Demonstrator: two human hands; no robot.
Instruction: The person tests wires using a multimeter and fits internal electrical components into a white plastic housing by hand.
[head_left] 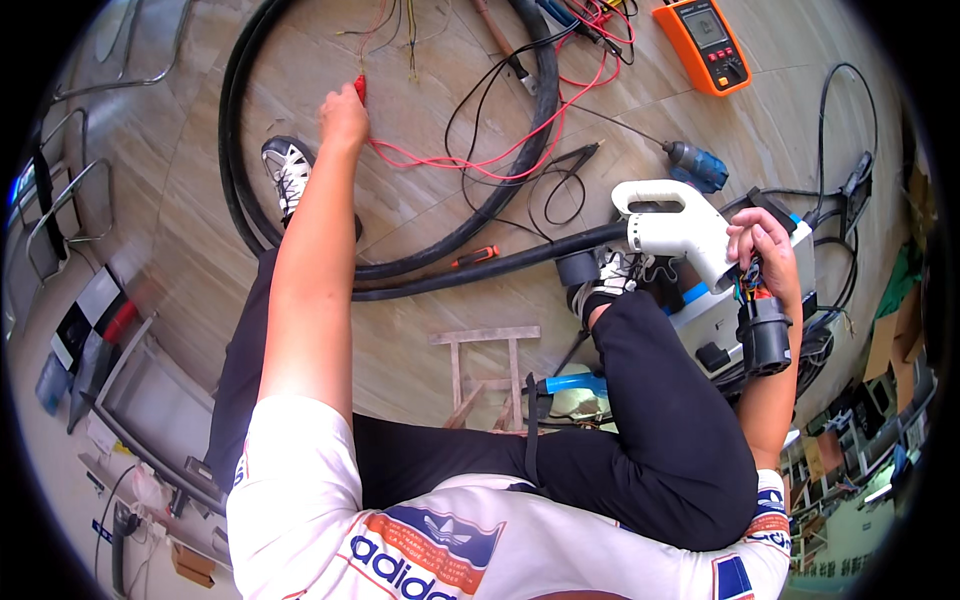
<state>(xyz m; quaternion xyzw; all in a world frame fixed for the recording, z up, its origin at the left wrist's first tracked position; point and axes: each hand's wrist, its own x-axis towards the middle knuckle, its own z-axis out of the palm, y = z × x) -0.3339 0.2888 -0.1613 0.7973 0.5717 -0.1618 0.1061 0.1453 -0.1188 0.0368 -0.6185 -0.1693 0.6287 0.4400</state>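
Note:
My left hand (345, 118) reaches forward, fingers pinched on a red alligator clip (360, 88). A red test lead (440, 163) trails from the clip across the floor. Just beyond it lie thin bare-ended wires (412, 45); whether the clip grips one, I cannot tell. My right hand (765, 248) holds a white charging gun (670, 228) at its front end, over my bent knee. Coloured wires (752, 285) show between the white shell and its black connector head (765, 338), which hangs apart from the shell. A thick black cable (560, 243) leads from the gun's rear.
An orange multimeter (705, 50) lies at the far right. Near it is a blue power drill (697, 167). The thick cable's coil (235, 150) circles a hammer (505, 45), and an orange-handled tool (476, 256) lies beside it. A wooden stool (485, 335) stands near my legs.

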